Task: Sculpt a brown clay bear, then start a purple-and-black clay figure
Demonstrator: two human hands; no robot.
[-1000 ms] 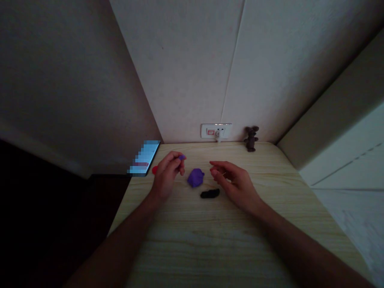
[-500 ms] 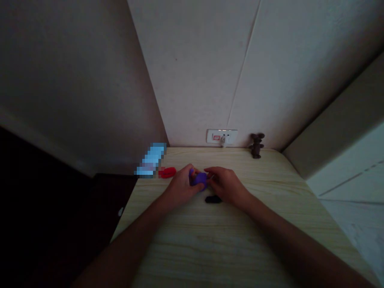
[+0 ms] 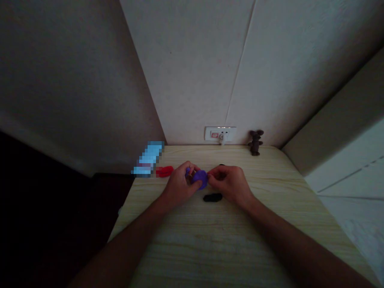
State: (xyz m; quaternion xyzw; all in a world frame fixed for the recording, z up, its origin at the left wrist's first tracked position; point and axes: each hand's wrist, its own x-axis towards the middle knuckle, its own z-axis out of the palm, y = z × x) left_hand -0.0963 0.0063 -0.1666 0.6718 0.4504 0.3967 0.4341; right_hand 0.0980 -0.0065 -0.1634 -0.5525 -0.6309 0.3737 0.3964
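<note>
Between the thumb and fingers of my left hand (image 3: 182,185) is a soft-looking purple lump of modelling clay (image 3: 199,179), rounded and rather flat. A smaller purple bit (image 3: 187,171) shows by the left fingers. On the lump's right edge, the thumb and forefinger of my right hand (image 3: 228,182) are pinched together. Just below the right fingers lies a black elongated piece (image 3: 213,197). A second dark piece (image 3: 222,165) peeks out behind the right hand, mostly hidden. To the left of my left hand rests a red looped piece (image 3: 165,171).
A phone-like bright screen (image 3: 149,158), pixelated, is at the table's back left corner. Against the wall stands a small brown figure (image 3: 255,143) with round ears. A wall socket (image 3: 220,134) with a plug is behind the wooden table (image 3: 210,244).
The view has shifted slightly. My right thumb and forefinger have closed into a tighter pinch at the purple clay's edge, and its round face shows more fully.
</note>
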